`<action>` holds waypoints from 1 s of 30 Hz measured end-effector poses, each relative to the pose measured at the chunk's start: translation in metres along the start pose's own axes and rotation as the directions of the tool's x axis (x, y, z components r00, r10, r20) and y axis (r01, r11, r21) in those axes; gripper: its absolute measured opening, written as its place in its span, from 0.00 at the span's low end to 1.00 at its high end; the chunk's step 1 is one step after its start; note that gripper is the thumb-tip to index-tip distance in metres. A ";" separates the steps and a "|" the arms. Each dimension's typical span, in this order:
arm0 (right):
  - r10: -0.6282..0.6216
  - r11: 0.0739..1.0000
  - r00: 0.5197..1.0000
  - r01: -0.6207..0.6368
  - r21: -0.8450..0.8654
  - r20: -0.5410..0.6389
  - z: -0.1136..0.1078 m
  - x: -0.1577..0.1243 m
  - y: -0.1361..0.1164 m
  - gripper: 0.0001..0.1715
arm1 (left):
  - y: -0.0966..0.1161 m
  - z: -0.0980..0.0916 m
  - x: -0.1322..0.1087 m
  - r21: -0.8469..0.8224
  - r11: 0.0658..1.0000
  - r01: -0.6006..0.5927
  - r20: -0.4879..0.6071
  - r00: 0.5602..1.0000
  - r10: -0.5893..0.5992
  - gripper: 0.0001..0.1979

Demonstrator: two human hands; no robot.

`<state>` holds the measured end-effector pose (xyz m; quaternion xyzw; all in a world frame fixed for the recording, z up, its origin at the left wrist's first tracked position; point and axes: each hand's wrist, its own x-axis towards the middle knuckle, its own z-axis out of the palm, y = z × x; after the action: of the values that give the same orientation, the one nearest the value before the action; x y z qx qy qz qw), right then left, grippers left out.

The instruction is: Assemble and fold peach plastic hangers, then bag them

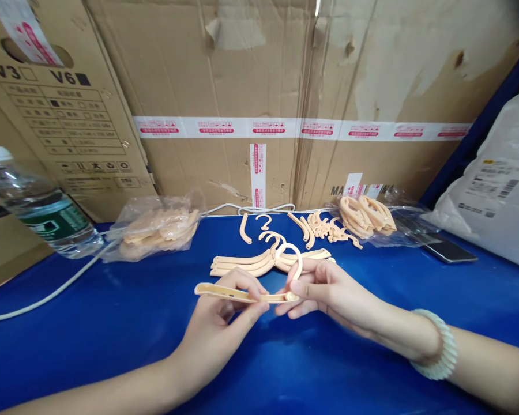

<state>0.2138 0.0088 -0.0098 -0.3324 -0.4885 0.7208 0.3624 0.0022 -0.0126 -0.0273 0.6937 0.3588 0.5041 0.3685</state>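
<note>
Between thumb and fingers, my left hand [231, 314] pinches a peach plastic hanger arm [225, 292], which lies nearly level and points left. My right hand [324, 294] grips a curved hanger hook [294, 253] by its base, where it meets the right end of the arm. Whether the two parts are locked together I cannot tell. Just behind my hands, several put-together hangers [242, 265] lie stacked on the blue table. Farther back are a loose arm [245, 229], a loose hook [264, 222], more arms [300, 227] and a pile of small hooks [326, 226].
Plastic bags of hanger parts stand at the left [160, 227] and right [365, 216]. A water bottle [47, 213] leans at far left beside a white cable [47, 300]. A phone [447, 249] and a white parcel [493, 184] are at right; cardboard boxes [225, 167] wall the back.
</note>
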 end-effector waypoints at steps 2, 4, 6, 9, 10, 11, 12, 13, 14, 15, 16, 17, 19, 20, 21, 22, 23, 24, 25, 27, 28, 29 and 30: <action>-0.007 0.999 1.000 0.007 -0.035 -0.011 0.000 0.000 0.001 0.18 | -0.001 0.001 -0.001 -0.026 1.000 0.016 0.001 1.000 -0.016 0.05; -0.011 0.999 1.000 0.010 -0.052 -0.016 0.001 0.000 0.002 0.19 | -0.001 0.001 -0.002 -0.031 0.999 0.028 -0.003 1.000 -0.028 0.05; -0.019 0.998 0.999 0.017 -0.061 -0.026 0.002 0.000 0.003 0.21 | -0.002 0.002 -0.003 -0.025 0.999 0.035 -0.007 0.999 -0.035 0.05; -0.047 0.995 0.998 0.043 -0.088 -0.045 0.004 -0.001 0.004 0.23 | 0.000 0.004 -0.003 -0.029 0.998 0.047 -0.008 0.999 -0.048 0.04; -0.057 0.994 0.997 0.052 -0.100 -0.050 0.004 -0.001 0.005 0.24 | 0.001 0.004 -0.002 -0.031 0.998 0.060 -0.006 0.998 -0.060 0.04; -0.068 0.992 0.996 0.062 -0.113 -0.053 0.005 -0.001 0.005 0.25 | 0.003 0.005 -0.002 -0.034 0.996 0.079 -0.006 0.997 -0.079 0.04; -0.078 0.990 0.995 0.070 -0.125 -0.055 0.005 -0.002 0.006 0.25 | 0.004 0.006 -0.002 -0.039 0.994 0.101 -0.013 0.995 -0.102 0.05; -0.086 0.988 0.995 0.078 -0.134 -0.055 0.005 -0.002 0.007 0.26 | 0.006 0.007 -0.002 -0.046 0.991 0.123 -0.019 0.992 -0.124 0.05; -0.093 0.986 0.994 0.084 -0.141 -0.053 0.005 -0.001 0.007 0.26 | 0.008 0.008 -0.002 -0.054 0.988 0.144 -0.023 0.989 -0.145 0.05; -0.098 0.985 0.994 0.089 -0.146 -0.053 0.005 -0.001 0.008 0.26 | 0.010 0.008 -0.001 -0.063 0.985 0.162 -0.029 0.986 -0.164 0.05; -0.103 0.984 0.993 0.093 -0.149 -0.056 0.005 -0.001 0.009 0.26 | 0.011 0.009 -0.001 -0.071 0.983 0.172 -0.033 0.984 -0.175 0.05; -0.107 0.983 0.992 0.097 -0.153 -0.060 0.006 -0.001 0.009 0.26 | 0.011 0.009 0.000 -0.077 0.981 0.180 -0.042 0.982 -0.184 0.04; -0.125 0.980 0.990 0.111 -0.167 -0.072 0.007 -0.001 0.010 0.26 | 0.011 0.008 0.001 -0.087 0.976 0.198 -0.064 0.977 -0.204 0.04; -0.138 0.976 0.987 0.122 -0.182 -0.078 0.007 -0.001 0.010 0.26 | 0.011 0.007 0.002 -0.095 0.973 0.212 -0.080 0.972 -0.219 0.05; -0.154 0.970 0.985 0.134 -0.204 -0.082 0.008 -0.001 0.010 0.25 | 0.010 0.006 0.003 -0.108 0.968 0.228 -0.091 0.967 -0.238 0.05; -0.169 0.961 0.982 0.146 -0.235 -0.083 0.009 -0.001 0.009 0.24 | 0.010 0.006 0.005 -0.122 0.961 0.248 -0.098 0.960 -0.261 0.06; -0.184 0.949 0.980 0.155 -0.274 -0.082 0.009 -0.001 0.009 0.23 | 0.010 0.005 0.006 -0.137 0.953 0.271 -0.105 0.953 -0.286 0.07; -0.197 0.933 0.977 0.162 -0.320 -0.078 0.009 -0.001 0.009 0.22 | 0.010 0.005 0.006 -0.148 0.945 0.290 -0.105 0.946 -0.307 0.08; -0.212 0.914 0.974 0.171 -0.368 -0.074 0.009 -0.001 0.009 0.21 | 0.009 0.005 0.007 -0.158 0.939 0.305 -0.103 0.941 -0.323 0.09; -0.252 0.874 0.965 0.197 -0.444 -0.068 0.009 -0.001 0.010 0.18 | 0.009 0.007 0.006 -0.173 0.931 0.322 -0.074 0.938 -0.338 0.10; -0.269 0.860 0.961 0.210 -0.465 -0.063 0.009 -0.001 0.012 0.16 | 0.008 0.008 0.006 -0.187 0.925 0.331 -0.048 0.937 -0.345 0.11; -0.282 0.852 0.958 0.222 -0.475 -0.057 0.009 -0.002 0.013 0.15 | 0.007 0.009 0.005 -0.209 0.915 0.346 -0.011 0.935 -0.356 0.12; -0.287 0.848 0.957 0.231 -0.477 -0.048 0.010 -0.002 0.015 0.14 | 0.006 0.010 0.004 -0.237 0.900 0.365 0.027 0.929 -0.370 0.14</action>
<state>0.2033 -0.0015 -0.0208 -0.3824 -0.6654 0.5058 0.3938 0.0139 -0.0137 -0.0230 0.5597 0.4234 0.4713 0.5342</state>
